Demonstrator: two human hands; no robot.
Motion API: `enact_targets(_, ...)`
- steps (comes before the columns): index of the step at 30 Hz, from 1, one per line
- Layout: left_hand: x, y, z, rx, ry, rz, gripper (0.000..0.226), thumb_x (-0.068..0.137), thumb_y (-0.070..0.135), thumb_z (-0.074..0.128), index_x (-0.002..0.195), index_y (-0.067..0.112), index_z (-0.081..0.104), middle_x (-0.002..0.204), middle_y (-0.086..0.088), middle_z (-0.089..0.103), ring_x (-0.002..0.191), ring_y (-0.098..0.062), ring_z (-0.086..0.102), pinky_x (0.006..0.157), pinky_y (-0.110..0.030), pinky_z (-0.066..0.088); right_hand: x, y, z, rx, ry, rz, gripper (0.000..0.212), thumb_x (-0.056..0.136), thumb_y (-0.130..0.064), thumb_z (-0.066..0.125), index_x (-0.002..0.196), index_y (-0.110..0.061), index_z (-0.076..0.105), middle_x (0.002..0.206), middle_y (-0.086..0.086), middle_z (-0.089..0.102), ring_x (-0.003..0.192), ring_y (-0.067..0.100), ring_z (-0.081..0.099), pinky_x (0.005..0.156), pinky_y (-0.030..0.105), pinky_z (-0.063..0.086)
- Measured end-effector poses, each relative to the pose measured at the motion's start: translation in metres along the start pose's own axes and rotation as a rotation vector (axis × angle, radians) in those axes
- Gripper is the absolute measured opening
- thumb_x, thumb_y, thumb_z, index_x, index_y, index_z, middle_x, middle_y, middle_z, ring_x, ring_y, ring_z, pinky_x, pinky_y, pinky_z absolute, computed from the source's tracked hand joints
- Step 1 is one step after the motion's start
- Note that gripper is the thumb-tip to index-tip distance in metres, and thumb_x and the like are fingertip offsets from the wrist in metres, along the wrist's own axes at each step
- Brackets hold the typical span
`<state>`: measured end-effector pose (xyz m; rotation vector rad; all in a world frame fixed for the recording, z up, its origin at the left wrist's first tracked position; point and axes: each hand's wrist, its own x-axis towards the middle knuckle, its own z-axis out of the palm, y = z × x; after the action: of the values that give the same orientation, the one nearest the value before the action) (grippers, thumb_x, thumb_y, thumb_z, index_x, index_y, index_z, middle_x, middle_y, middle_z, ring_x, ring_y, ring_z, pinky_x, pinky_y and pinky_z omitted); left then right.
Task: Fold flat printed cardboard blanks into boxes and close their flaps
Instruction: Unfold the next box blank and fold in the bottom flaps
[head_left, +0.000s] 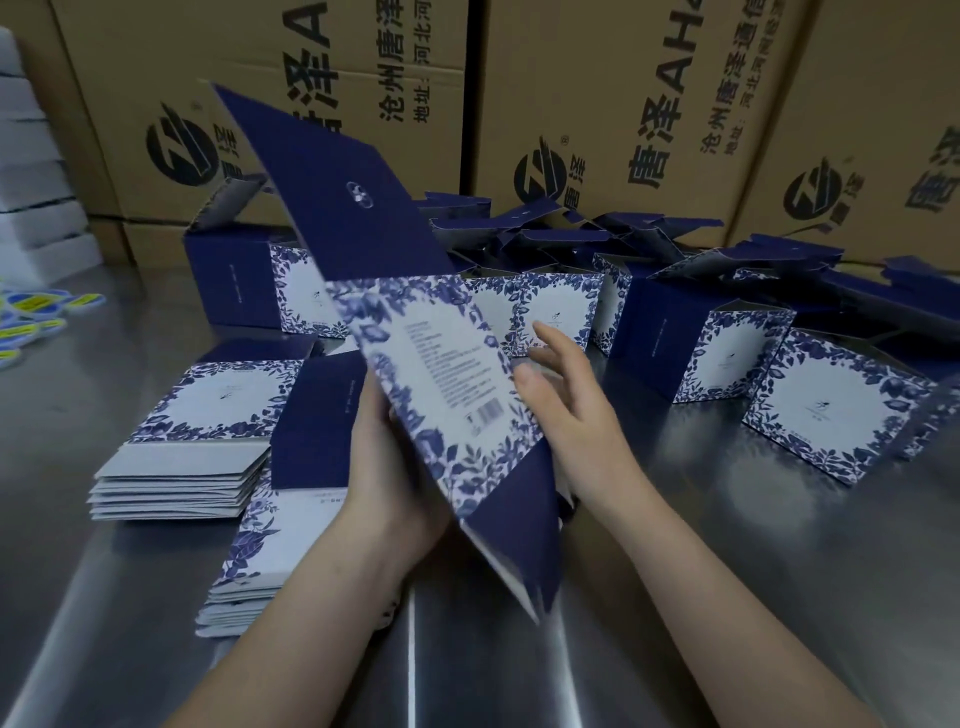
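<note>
A flat blue-and-white floral cardboard blank (431, 364) is held up above the steel table, tilted, with its dark blue lid panel pointing up and left. My left hand (384, 467) grips its left edge from underneath, mostly hidden behind the card. My right hand (566, 395) is at the blank's right edge, thumb on the printed face and the other fingers spread loosely behind it. Two stacks of flat blanks (192, 457) (254, 551) lie on the table to the left. Several folded boxes (722, 358) with open top flaps stand behind and to the right.
Large brown shipping cartons (649, 104) form a wall at the back. Yellow and blue stickers (36, 312) lie at the far left on the steel table (727, 571). White foam pieces (31, 171) are stacked at the left edge.
</note>
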<state>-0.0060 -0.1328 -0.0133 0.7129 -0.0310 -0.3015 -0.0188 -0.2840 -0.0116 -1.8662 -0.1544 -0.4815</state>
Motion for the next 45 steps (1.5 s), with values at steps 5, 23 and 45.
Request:
enact_targets(5, 0.002, 0.008, -0.002, 0.117, -0.082, -0.043, 0.078, 0.075, 0.073, 0.05, 0.124, 0.014, 0.067, 0.122, -0.011, 0.07, 0.111, -0.031, 0.068, 0.092, -0.05, 0.053, 0.008, 0.004, -0.009, 0.135, 0.029, 0.049, 0.029, 0.098, -0.032, 0.053, 0.125, -0.023, 0.061, 0.114, -0.02, 0.063, 0.102, -0.011, 0.058, 0.079, 0.006, 0.043)
enact_targets(23, 0.014, 0.009, -0.016, 0.252, 0.088, 0.243, 0.061, 0.072, 0.054, 0.077, 0.123, 0.026, 0.058, 0.114, 0.005, 0.073, 0.102, -0.016, 0.071, 0.076, -0.035, 0.059, 0.008, 0.002, -0.015, 0.336, 0.141, 0.156, 0.022, 0.101, -0.027, 0.048, 0.109, -0.034, 0.067, 0.109, -0.019, 0.07, 0.098, -0.008, 0.063, 0.072, 0.007, 0.048)
enact_targets(45, 0.018, 0.033, -0.021, -0.044, 0.187, 0.148, 0.07, 0.081, 0.061, 0.067, 0.14, 0.027, 0.05, 0.134, -0.004, 0.062, 0.119, -0.026, 0.063, 0.103, -0.05, 0.047, -0.004, -0.009, -0.01, 0.511, -0.232, 0.089, 0.096, 0.067, -0.069, 0.072, 0.142, -0.017, 0.044, 0.138, 0.01, 0.055, 0.124, 0.03, 0.056, 0.102, 0.049, 0.047)
